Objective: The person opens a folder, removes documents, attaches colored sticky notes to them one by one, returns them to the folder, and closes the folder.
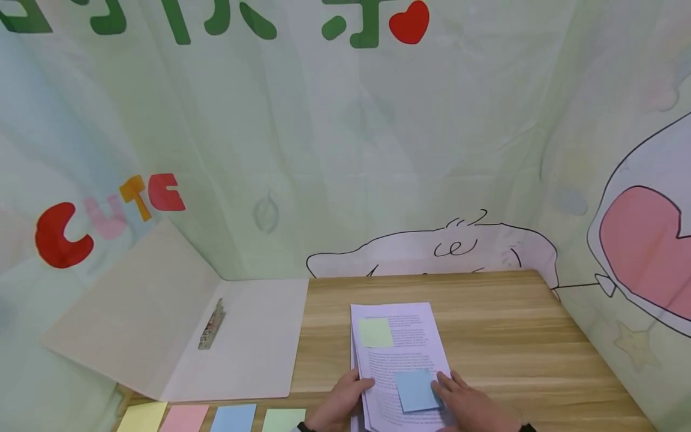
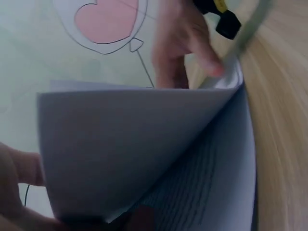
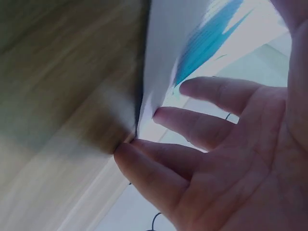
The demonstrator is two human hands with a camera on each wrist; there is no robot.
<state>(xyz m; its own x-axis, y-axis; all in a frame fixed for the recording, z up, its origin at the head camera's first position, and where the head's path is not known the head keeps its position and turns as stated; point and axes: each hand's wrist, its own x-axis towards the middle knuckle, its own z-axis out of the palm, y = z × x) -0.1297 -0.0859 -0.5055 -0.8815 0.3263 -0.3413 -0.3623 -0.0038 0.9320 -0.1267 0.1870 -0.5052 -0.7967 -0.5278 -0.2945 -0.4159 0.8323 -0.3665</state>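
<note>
A stack of printed sheets (image 1: pixel 412 348) lies on the wooden table, with a green sticky note (image 1: pixel 376 333) near its upper left and a blue one (image 1: pixel 415 390) at its lower right. My left hand (image 1: pixel 340 399) grips the stack's left edge, thumb on top. In the left wrist view, the upper sheets (image 2: pixel 120 144) stand lifted away from the printed page (image 2: pixel 202 187) below. My right hand (image 1: pixel 468 403) is at the right edge, fingertips by the blue note. Its fingers look loosely extended against the paper edge in the right wrist view.
An open file folder (image 1: pixel 259 336) with a metal clip (image 1: pixel 212 325) lies at the left, its cover leaning up against the curtain. Along the front left are yellow (image 1: pixel 141 417), pink (image 1: pixel 183 418), blue (image 1: pixel 233 417) and green (image 1: pixel 284 419) sticky notes. A printed curtain (image 1: pixel 345 150) backs the table.
</note>
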